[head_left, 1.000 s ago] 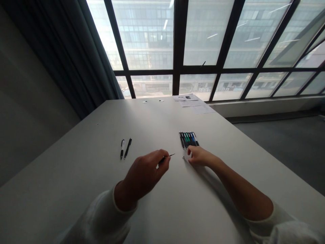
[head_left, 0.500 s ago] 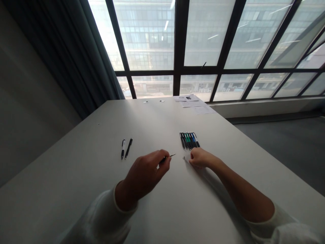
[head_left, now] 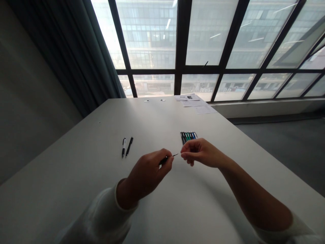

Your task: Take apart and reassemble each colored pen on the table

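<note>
My left hand (head_left: pixel 149 176) is closed around a dark pen (head_left: pixel 164 160), whose thin refill (head_left: pixel 175 155) sticks out bare toward the right. Facing it, my right hand (head_left: pixel 199 152) has thumb and index finger pressed together just beyond the refill's point, with a slight gap between. Whatever lies in that pinch is too small to make out. Behind my right hand, a row of several pens (head_left: pixel 188 136) lies side by side, its near ends covered by the hand. To the left, a white-and-black pen (head_left: pixel 124 147) and a black pen (head_left: pixel 129 147) rest on the table.
The white table (head_left: pixel 76 162) stretches away to large windows (head_left: pixel 152 40). Printed papers (head_left: pixel 195 103) lie at its far right corner, and two small round white pieces (head_left: pixel 162 100) sit along the far edge. A dark curtain (head_left: pixel 101 57) hangs at left.
My right hand has lifted off the table and turned, its pinch now close to the refill. The small shiny piece beside it no longer shows on the table. My left hand has barely moved.
</note>
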### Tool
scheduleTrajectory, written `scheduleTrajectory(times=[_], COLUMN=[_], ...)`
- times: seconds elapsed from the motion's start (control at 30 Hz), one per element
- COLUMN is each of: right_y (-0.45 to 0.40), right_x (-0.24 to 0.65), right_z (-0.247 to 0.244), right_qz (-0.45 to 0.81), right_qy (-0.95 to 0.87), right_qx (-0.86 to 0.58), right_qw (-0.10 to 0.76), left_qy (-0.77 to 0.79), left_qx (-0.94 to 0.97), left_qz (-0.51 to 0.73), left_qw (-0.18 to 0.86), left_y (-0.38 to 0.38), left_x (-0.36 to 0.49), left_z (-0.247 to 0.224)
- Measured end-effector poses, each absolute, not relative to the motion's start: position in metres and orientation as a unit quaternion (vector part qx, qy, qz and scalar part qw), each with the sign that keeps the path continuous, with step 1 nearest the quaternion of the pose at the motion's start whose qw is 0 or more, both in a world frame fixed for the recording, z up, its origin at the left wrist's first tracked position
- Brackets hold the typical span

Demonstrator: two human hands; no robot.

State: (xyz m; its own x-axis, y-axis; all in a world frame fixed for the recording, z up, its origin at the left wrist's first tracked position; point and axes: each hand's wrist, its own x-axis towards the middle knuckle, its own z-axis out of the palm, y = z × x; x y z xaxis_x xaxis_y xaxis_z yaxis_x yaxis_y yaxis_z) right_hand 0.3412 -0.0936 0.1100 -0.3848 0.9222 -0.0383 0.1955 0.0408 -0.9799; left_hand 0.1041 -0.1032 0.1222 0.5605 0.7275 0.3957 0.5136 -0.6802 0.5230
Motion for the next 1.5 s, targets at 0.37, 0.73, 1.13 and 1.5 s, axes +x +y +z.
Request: scheduleTrajectory(times=[0.37,0.73,1.13,1.5], right_y=[-0.109,-0.080,-0.050,-0.054], right_x=[0.304,0.378,0.363,0.359], right_z=[0.106,0.123,0.032,0.037], right_qz=[0.584,0.443,0.403,0.326], right_qy=[-0.561,-0.525,-0.546,-0.594], right_qx=[-0.289,-0.501,-0.727,-0.732], right_qw=[0.510,0.527,0.105,0.069], left_qy=[0.373,0.393,0.405,0.401], left_qx=[0.829,0.817,0.807,0.794], left_qz=[0.318,0.333,0.348,0.352], left_qw=[0.270,0.259,0.254,0.292], left_y=[-0.109,-0.101,-0.098,-0.099], left_x=[0.109,0.105,0.105,0.105], left_z=[0.126,0.125,0.119,0.121])
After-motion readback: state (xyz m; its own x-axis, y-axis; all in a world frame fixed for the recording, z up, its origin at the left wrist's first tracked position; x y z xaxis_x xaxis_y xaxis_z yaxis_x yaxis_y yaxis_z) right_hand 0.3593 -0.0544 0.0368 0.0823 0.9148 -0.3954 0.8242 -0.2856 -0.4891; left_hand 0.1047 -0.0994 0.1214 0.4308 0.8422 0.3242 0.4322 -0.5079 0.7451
